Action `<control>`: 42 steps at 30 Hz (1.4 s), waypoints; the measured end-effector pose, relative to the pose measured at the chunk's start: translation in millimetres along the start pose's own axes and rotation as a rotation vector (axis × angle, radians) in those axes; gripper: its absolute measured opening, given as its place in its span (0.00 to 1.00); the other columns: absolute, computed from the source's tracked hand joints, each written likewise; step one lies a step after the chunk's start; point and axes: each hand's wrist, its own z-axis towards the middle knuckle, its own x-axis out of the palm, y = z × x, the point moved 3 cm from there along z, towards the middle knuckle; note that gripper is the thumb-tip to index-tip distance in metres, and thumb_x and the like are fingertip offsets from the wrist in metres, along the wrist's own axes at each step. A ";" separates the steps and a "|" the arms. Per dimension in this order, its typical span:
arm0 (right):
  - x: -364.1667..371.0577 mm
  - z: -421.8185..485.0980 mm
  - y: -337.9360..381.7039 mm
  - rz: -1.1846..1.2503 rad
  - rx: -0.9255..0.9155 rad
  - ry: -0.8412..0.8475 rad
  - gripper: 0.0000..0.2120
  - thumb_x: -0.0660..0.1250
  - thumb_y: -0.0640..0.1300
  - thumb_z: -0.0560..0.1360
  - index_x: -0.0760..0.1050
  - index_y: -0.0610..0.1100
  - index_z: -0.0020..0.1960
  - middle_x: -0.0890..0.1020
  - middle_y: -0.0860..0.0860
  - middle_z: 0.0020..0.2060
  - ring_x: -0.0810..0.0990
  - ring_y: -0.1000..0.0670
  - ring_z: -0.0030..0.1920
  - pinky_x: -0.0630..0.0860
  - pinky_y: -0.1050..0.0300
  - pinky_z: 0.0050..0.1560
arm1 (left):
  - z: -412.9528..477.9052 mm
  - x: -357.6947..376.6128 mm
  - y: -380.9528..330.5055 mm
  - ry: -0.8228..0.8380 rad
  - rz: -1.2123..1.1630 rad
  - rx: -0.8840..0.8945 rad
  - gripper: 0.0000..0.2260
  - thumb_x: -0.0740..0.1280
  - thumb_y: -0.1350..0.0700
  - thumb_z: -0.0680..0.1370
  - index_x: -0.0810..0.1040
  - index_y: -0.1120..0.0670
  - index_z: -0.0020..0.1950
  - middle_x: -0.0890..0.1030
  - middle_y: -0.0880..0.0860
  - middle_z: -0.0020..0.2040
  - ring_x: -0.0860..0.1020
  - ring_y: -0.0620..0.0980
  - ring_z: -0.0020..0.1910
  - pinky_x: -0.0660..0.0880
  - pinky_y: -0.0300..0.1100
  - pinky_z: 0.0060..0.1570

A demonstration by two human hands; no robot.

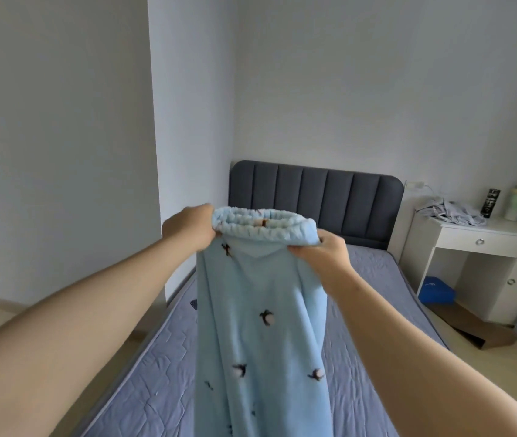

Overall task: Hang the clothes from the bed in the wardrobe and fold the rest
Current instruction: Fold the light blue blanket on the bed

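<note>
Pyjama trousers (260, 310), light blue with a small dark bird print, are held up by the elastic waistband (263, 223) above the bed (370, 326). The legs hang down out of view. The waistband's left end is gripped by the left hand (187, 227) and its right end by the right hand (323, 252). The fingers (329, 239) are clamped on the fabric at both ends.

Judgement: this garment is to be folded, not hung. The waistband should be pulled taut and level so that one leg can be laid onto the other, seam to seam. The trousers should then be lowered flat onto the mattress before any fold is made. A crumpled heap of clothes (452, 212) is noted on the white desk (503, 236).
</note>
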 end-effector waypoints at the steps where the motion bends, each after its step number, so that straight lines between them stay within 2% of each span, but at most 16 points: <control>1: -3.7 6.4 10.2 -0.119 -0.027 -0.028 0.04 0.72 0.44 0.69 0.78 0.44 0.40 0.79 0.53 0.34 0.78 0.51 0.39 0.77 0.57 0.39 | 5.4 -7.6 -2.6 -0.033 -0.153 -0.035 0.06 0.58 0.57 0.77 0.70 0.51 0.52 0.76 0.54 0.49 0.75 0.54 0.40 0.69 0.41 0.36; 3: -14.4 19.3 31.0 -0.330 -0.065 -0.078 0.10 0.70 0.52 0.71 0.77 0.45 0.42 0.78 0.52 0.34 0.75 0.50 0.38 0.72 0.56 0.37 | 12.7 -20.1 -10.5 -0.011 -0.664 -0.163 0.09 0.55 0.60 0.77 0.70 0.48 0.53 0.75 0.53 0.49 0.79 0.53 0.32 0.74 0.39 0.28; 5: -23.9 29.3 51.3 -0.351 -0.096 -0.095 0.13 0.66 0.57 0.72 0.77 0.47 0.44 0.78 0.50 0.39 0.74 0.51 0.35 0.68 0.58 0.32 | 16.9 -34.3 -23.3 0.056 -1.053 -0.222 0.12 0.53 0.63 0.78 0.68 0.47 0.53 0.74 0.52 0.51 0.80 0.55 0.30 0.76 0.39 0.23; 7: -32.1 37.2 71.4 -0.302 -0.096 -0.140 0.15 0.64 0.58 0.73 0.77 0.47 0.45 0.78 0.49 0.41 0.75 0.50 0.34 0.69 0.59 0.31 | 23.3 -51.5 -36.5 0.081 -1.202 -0.160 0.10 0.54 0.64 0.79 0.66 0.48 0.51 0.74 0.52 0.48 0.80 0.57 0.31 0.78 0.43 0.24; 9: -37.5 43.6 97.1 -0.168 -0.044 -0.162 0.14 0.63 0.57 0.74 0.75 0.45 0.42 0.76 0.50 0.36 0.75 0.49 0.31 0.76 0.56 0.34 | 31.9 -76.8 -46.4 0.024 -1.271 -0.078 0.08 0.55 0.61 0.80 0.66 0.47 0.49 0.76 0.52 0.47 0.81 0.56 0.33 0.80 0.45 0.29; 11: -39.3 48.7 122.8 0.000 0.034 -0.161 0.12 0.63 0.53 0.75 0.71 0.47 0.38 0.76 0.48 0.34 0.76 0.47 0.30 0.81 0.49 0.39 | 37.6 -100.2 -53.5 -0.077 -1.261 0.008 0.07 0.56 0.59 0.79 0.66 0.46 0.47 0.78 0.52 0.49 0.81 0.53 0.36 0.78 0.43 0.35; 15: -45.4 51.7 171.8 0.254 -0.055 -0.183 0.10 0.58 0.48 0.77 0.72 0.48 0.39 0.79 0.48 0.29 0.79 0.48 0.29 0.73 0.60 0.29 | 40.6 -140.3 -67.1 -0.248 -1.309 0.247 0.09 0.59 0.60 0.79 0.67 0.46 0.46 0.77 0.49 0.52 0.78 0.50 0.51 0.73 0.28 0.31; 19: -53.1 44.5 199.3 0.393 -0.351 -0.210 0.10 0.58 0.40 0.75 0.75 0.49 0.52 0.80 0.52 0.40 0.78 0.53 0.42 0.76 0.56 0.48 | 46.0 -179.8 -71.4 -0.347 -1.330 0.431 0.08 0.62 0.59 0.79 0.68 0.45 0.49 0.76 0.44 0.47 0.76 0.43 0.51 0.75 0.35 0.48; 22: -51.9 35.9 213.6 0.316 -0.543 -0.230 0.15 0.59 0.39 0.74 0.74 0.51 0.57 0.80 0.54 0.46 0.77 0.54 0.47 0.75 0.57 0.50 | 48.0 -196.6 -70.7 -0.529 -1.360 0.413 0.09 0.64 0.57 0.76 0.67 0.45 0.48 0.76 0.44 0.45 0.75 0.45 0.48 0.75 0.46 0.52; 26: -54.0 28.8 226.1 0.246 -0.608 -0.257 0.15 0.64 0.42 0.74 0.72 0.51 0.60 0.79 0.54 0.50 0.77 0.53 0.51 0.75 0.56 0.53 | 46.2 -200.0 -71.0 -0.579 -1.333 0.323 0.08 0.63 0.55 0.76 0.67 0.49 0.53 0.76 0.47 0.48 0.76 0.51 0.54 0.75 0.53 0.57; 30: -52.9 18.9 237.3 0.198 -0.759 -0.321 0.18 0.67 0.43 0.71 0.71 0.53 0.60 0.76 0.55 0.55 0.76 0.54 0.53 0.74 0.60 0.51 | 41.6 -214.4 -67.1 -0.733 -1.430 0.303 0.05 0.61 0.55 0.77 0.69 0.52 0.53 0.76 0.48 0.47 0.75 0.49 0.50 0.74 0.46 0.54; 34: -54.9 14.3 256.1 0.158 -0.831 -0.376 0.22 0.67 0.43 0.69 0.69 0.56 0.61 0.74 0.64 0.51 0.75 0.56 0.56 0.75 0.56 0.56 | 34.8 -234.5 -78.6 -0.752 -1.338 0.420 0.12 0.63 0.57 0.76 0.73 0.63 0.56 0.78 0.54 0.47 0.75 0.46 0.45 0.73 0.37 0.43; 36: -58.1 13.8 262.1 0.137 -0.867 -0.397 0.22 0.67 0.41 0.69 0.70 0.55 0.61 0.74 0.61 0.53 0.74 0.57 0.56 0.75 0.56 0.57 | 32.7 -246.9 -76.7 -0.818 -1.376 0.383 0.14 0.64 0.55 0.76 0.72 0.63 0.57 0.77 0.51 0.47 0.74 0.43 0.44 0.71 0.35 0.42; 38: -60.8 11.4 268.1 0.149 -0.942 -0.427 0.21 0.66 0.40 0.69 0.70 0.58 0.58 0.73 0.65 0.51 0.73 0.63 0.52 0.74 0.64 0.54 | 31.8 -256.2 -76.8 -0.847 -1.415 0.400 0.10 0.64 0.56 0.76 0.71 0.58 0.55 0.76 0.47 0.46 0.74 0.40 0.43 0.71 0.31 0.43; 40: -63.2 11.5 273.9 0.160 -0.925 -0.447 0.21 0.65 0.42 0.69 0.68 0.66 0.53 0.74 0.68 0.49 0.74 0.65 0.50 0.73 0.68 0.49 | 32.8 -257.2 -79.3 -0.813 -1.367 0.415 0.09 0.65 0.57 0.75 0.70 0.55 0.54 0.76 0.46 0.46 0.74 0.39 0.44 0.72 0.30 0.43; 42: -66.9 19.6 267.9 0.113 -0.796 -0.476 0.17 0.62 0.43 0.69 0.69 0.64 0.51 0.76 0.63 0.48 0.76 0.59 0.49 0.70 0.66 0.44 | 37.6 -245.5 -78.8 -0.741 -1.227 0.341 0.12 0.67 0.55 0.73 0.73 0.57 0.55 0.78 0.48 0.47 0.76 0.44 0.44 0.72 0.35 0.43</control>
